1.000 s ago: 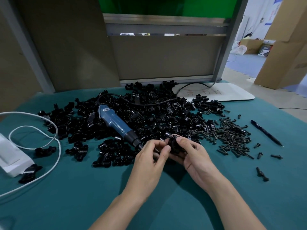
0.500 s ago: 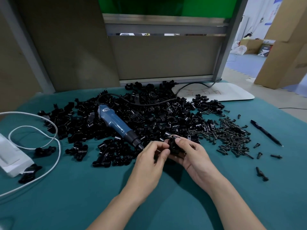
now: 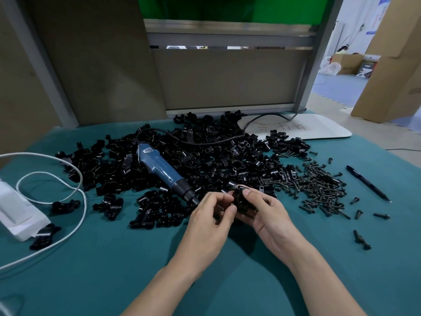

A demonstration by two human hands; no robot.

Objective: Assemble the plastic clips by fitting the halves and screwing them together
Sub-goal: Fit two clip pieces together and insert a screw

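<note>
Fingers [image 3: 251,195] of the right hand [image 3: 270,216] curl round a small glossy black plastic clip [image 3: 241,200], with thumb and forefinger closed over its top. The left hand [image 3: 210,216] meets it from the side, its fingertips [image 3: 225,200] drawn together and pinching at the clip's left face. The clip is a chunky, rounded piece, mostly hidden by both hands. It is held over the teal table cover [image 3: 114,270], at the near edge of a wide heap of loose black plastic clip halves [image 3: 216,160]. A blue electric screwdriver [image 3: 159,168] lies across that heap, its tip just beside the left hand. Dark metal screws [image 3: 319,188] are piled toward the table's right edge, with a black pen [image 3: 366,183] lying beyond them.
</note>
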